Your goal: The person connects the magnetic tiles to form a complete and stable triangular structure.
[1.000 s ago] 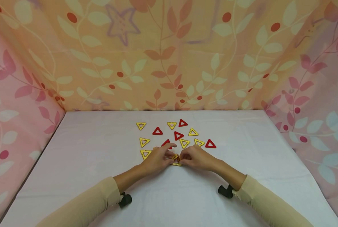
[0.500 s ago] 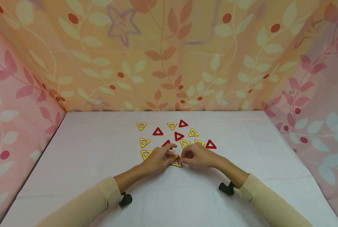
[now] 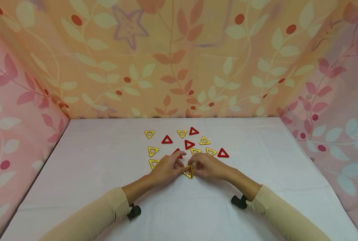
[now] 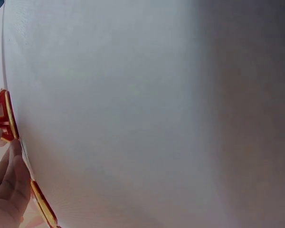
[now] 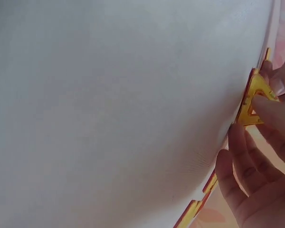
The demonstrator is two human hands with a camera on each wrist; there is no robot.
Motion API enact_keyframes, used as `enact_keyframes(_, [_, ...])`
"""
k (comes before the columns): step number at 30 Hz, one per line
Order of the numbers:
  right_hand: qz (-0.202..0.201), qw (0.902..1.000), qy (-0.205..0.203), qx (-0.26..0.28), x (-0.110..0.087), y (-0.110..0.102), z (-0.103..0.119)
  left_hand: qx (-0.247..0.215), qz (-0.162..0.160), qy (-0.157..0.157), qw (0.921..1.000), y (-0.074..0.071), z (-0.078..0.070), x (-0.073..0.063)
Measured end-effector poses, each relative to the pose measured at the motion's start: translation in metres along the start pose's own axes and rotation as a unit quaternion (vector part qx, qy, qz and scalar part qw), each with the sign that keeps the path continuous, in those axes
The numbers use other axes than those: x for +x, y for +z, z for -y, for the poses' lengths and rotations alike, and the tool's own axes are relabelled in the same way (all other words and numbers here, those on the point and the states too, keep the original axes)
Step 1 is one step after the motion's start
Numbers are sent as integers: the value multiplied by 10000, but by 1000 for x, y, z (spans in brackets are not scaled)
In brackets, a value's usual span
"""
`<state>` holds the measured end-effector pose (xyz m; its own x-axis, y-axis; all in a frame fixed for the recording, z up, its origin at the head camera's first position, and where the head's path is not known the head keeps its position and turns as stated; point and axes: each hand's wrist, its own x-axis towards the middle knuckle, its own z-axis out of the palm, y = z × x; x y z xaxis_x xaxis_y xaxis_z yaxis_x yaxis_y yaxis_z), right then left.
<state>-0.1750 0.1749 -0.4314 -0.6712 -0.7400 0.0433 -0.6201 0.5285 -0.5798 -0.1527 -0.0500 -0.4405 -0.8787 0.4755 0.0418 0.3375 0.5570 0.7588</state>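
Observation:
A small pyramid-like piece [image 3: 191, 172] made of hollow triangular magnetic tiles, yellow and red, stands near the middle of the white table between both hands. My left hand [image 3: 166, 169] holds its left corner with thumb and fingers, the index finger stretched out above. On the other side my right hand [image 3: 209, 166] pinches it at the right edge and top. In the right wrist view a yellow triangular face [image 5: 247, 105] shows, with the thumb over its opening. The left wrist view catches red and yellow edges [image 4: 10, 114] of the same piece. Fingers hide its far side.
Loose yellow tiles [image 3: 149, 134] and red tiles [image 3: 223, 153] lie flat beyond and beside the hands, several of each. One red tile [image 3: 179, 155] is partly covered by the left fingers. A patterned cloth [image 3: 179, 67] closes off the table's back and sides.
The tile piece has turned between my hands, so one corner now points toward me instead of a flat edge. My right fingers have shifted slightly around it; my left hand has hardly moved.

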Motion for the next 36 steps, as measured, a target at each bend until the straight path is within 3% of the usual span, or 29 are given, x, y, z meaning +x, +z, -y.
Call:
enact_keyframes(5, [-45, 9993, 184, -328, -2, -1, 2, -262, 34, 34, 9996, 1, -1, 1])
enact_keyframes(14, [-9, 9989, 326, -337, -3, -1, 4, -810, 336, 97, 9961, 2, -1, 1])
enact_keyframes(21, [49, 9983, 420, -406, -2, -2, 4, -909, 455, 176, 9947, 0, 1, 1])
enact_keyframes(28, [163, 9972, 582, -449, -4, -3, 5, -1020, 201, 214, 9943, -19, 5, 4])
enact_keyframes(36, [175, 9974, 621, -323, -4, -3, 6, -769, -312, -113, 9965, -56, 23, -1])
